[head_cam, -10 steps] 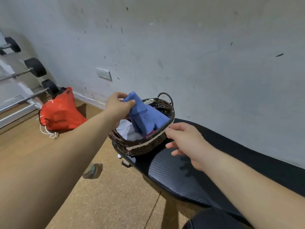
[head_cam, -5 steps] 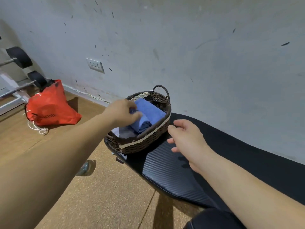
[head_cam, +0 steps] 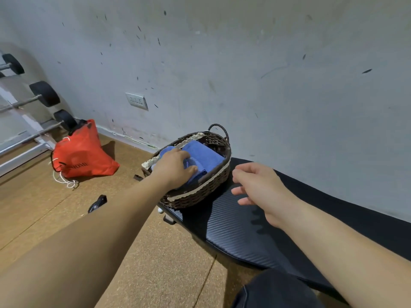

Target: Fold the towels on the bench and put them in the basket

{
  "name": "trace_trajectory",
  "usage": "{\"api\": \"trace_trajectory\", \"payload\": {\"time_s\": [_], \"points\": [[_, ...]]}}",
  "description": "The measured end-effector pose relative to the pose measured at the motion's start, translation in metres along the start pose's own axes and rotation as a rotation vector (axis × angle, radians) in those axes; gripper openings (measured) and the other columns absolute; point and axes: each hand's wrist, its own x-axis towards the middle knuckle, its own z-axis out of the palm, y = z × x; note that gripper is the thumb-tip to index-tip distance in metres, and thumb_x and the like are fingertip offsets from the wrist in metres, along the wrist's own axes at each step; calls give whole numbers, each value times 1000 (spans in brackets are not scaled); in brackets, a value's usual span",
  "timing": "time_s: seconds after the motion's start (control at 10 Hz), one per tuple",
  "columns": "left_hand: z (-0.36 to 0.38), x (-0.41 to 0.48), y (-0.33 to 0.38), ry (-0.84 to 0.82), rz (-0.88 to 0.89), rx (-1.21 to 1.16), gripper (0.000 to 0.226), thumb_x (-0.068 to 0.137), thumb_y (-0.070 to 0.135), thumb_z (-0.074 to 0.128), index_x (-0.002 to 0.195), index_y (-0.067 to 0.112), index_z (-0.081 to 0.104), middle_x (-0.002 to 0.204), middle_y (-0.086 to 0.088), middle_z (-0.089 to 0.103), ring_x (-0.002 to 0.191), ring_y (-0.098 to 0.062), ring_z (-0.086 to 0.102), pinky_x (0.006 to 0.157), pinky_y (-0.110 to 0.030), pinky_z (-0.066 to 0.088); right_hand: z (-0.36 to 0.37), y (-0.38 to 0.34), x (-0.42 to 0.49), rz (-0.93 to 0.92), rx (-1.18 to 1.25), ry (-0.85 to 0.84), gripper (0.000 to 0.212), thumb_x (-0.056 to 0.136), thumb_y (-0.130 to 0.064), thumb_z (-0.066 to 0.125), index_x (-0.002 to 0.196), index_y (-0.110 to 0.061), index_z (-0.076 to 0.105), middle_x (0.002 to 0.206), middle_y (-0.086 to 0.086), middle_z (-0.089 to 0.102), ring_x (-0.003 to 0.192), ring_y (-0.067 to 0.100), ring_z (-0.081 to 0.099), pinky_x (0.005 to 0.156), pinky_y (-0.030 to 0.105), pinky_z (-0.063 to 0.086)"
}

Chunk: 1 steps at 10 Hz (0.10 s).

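The towel is plain blue; the basket is dark brown wicker with cream lace trim. The bench is black with a fine ribbed pattern. The bag is red with white cord, the floor speckled tan, the wall pale grey with dark flecks.

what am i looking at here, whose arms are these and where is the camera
There is no machine: a person wears a camera on the head, looking down at their own two arms. The left hand rests on a folded blue towel inside a woven basket, which stands on the end of a black padded bench; whether it grips the towel is unclear. The right hand hovers open above the bench, holding nothing. A red bag lies on the floor; barbells sit by the wall.
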Motion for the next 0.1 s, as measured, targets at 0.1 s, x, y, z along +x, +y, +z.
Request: {"api": "trace_trajectory", "payload": {"time_s": [0.1], "points": [[7,-27,38,166,64,-202,31,97,25,63,125,13,70,135,-1,63,129,-22,55,103,-36,47,-18,-2,-12,-27,-8,38,30,99,-29,59,129,-24,60,115,-9,63,97,14,71,77,34,62]]}}
